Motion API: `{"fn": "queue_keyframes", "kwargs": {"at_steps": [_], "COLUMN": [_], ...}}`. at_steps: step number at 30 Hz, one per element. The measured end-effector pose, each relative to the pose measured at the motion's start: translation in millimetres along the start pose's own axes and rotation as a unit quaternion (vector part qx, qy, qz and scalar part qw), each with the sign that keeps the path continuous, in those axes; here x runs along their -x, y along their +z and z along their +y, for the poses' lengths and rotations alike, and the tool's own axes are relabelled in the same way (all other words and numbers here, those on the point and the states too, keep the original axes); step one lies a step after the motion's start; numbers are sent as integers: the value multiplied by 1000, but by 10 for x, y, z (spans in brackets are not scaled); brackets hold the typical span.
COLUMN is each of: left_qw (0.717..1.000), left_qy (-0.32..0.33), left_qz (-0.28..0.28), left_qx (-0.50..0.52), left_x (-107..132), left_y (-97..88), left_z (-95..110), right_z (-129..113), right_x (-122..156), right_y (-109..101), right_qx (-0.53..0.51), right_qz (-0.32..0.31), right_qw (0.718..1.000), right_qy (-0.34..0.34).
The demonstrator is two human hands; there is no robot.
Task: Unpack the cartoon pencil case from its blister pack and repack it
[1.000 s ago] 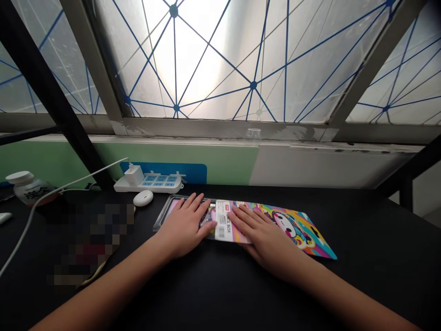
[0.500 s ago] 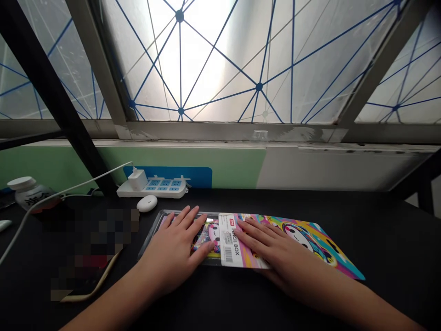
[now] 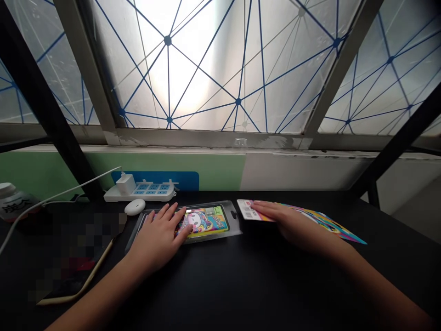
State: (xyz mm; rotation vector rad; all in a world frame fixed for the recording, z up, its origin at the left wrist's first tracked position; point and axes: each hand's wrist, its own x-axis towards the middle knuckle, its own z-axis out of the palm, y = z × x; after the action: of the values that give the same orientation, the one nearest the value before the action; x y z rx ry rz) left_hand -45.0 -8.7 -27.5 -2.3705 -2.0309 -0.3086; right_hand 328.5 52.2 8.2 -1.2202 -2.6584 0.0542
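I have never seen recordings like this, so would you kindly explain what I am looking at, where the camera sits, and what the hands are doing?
No machine here: a person works with two bare hands, and every picture comes from one camera worn on the head, looking forward and down, so the arms enter from below. The left hand lies flat, fingers spread, on a clear plastic pack with a colourful cartoon insert. The right hand rests flat on a colourful printed card, lying apart from the pack, to its right. Both lie on a black table. Beyond the left hand are a small white oval object and a white power strip with a charger plugged in; a white bottle stands far left.
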Motion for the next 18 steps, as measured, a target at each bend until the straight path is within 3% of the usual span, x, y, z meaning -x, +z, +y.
{"fn": "queue_keyframes", "kwargs": {"at_steps": [3,5,9,12,15,18], "left_qw": [1000,1000,998,997,995,993], "left_qy": [-5,-2,2,16,44,78], "left_qz": [-1,11,56,72,83,87], "left_qx": [1,4,9,23,25,35], "left_x": [-27,-37,-32,-12,16,51], "left_y": [5,19,43,49,58,54], "left_z": [-47,-59,-62,-23,93,248], "right_z": [-126,-416,-1240,-1704,-1927,-2002], "right_x": [18,72,224,219,25,-220], "right_y": [-121,-102,290,669,814,755], "right_qx": [24,36,86,109,92,19], "right_qz": [49,65,52,73,42,-6], "right_qw": [998,997,985,960,961,974], "right_qy": [10,-20,-138,-247,-256,-228]}}
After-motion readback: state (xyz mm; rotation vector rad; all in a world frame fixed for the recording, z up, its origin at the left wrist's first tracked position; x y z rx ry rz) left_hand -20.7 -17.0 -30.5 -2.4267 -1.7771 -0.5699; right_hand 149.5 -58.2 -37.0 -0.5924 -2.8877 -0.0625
